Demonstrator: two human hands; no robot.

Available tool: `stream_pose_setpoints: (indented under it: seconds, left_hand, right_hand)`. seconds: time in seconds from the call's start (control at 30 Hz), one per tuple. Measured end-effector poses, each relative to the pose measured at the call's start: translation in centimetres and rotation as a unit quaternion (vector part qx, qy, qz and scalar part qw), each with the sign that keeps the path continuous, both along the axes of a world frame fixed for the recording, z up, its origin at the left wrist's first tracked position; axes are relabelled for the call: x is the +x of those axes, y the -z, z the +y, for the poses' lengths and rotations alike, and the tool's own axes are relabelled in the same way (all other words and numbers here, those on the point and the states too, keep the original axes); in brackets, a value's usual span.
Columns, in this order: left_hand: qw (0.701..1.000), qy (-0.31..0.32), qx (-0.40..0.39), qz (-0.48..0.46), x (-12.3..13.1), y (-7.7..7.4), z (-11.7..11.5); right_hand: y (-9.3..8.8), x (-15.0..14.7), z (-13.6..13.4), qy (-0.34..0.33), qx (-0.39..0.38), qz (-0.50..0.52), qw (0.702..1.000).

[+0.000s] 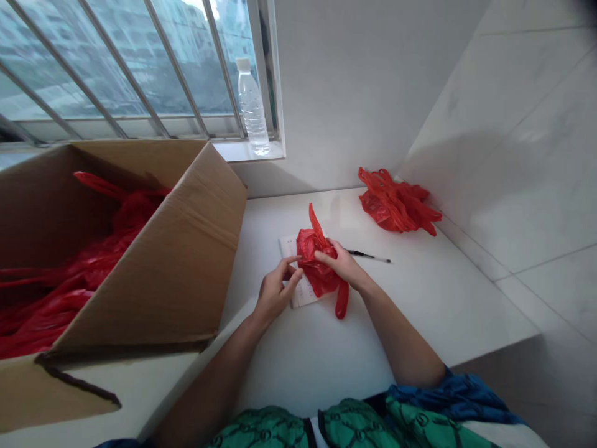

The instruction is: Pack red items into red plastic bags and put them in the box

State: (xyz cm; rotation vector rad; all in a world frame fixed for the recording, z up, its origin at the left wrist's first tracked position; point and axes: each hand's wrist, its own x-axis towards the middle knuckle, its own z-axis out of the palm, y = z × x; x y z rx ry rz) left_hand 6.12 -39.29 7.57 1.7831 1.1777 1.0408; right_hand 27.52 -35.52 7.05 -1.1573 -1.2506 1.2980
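A crumpled red plastic bag (321, 270) is gripped by my right hand (342, 261), its thumb on top and its fingers behind. One handle of the bag sticks up and the other hangs down on the near side. At the bag's left edge is my left hand (277, 289), thumb and forefinger apart, the fingertips at or close to the plastic; whether they touch it I cannot tell. Beneath the bag lies a notebook (305, 295) with handwriting, mostly covered. A pen (368, 255) rests on the table just right of my right hand.
On the left stands a large open cardboard box (186, 249) holding a heap of red plastic bags (88, 267). More red bags (396, 202) are bunched on the white table (420, 292) by the wall. A water bottle (253, 112) stands on the sill of the barred window.
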Motion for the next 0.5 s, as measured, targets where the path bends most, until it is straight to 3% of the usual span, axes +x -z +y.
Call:
stream_pose_setpoints:
  seconds: [0.1,0.2,0.33,0.5]
  left_hand:
    - [0.995,-0.074,-0.050,-0.052,-0.3,1.3,1.1]
    - [0.975,-0.091,-0.142,-0.147,-0.4,1.5,1.6]
    - [0.938,-0.030,-0.234,-0.254,-0.1,0.2,1.1]
    - [0.935,0.012,-0.187,-0.300,0.1,-1.1,0.4]
  right_hand:
    - [-0.4,0.1,-0.1,-0.006,-0.008,-0.020,1.000]
    - [-1.5,-0.1,-0.7,-0.059,-0.027,0.072,0.995]
    - [-2.8,-0.3,-1.5,-0.127,-0.045,0.149,0.980]
    - [-3.4,-0.1,-1.9,-0.157,-0.063,0.163,0.972]
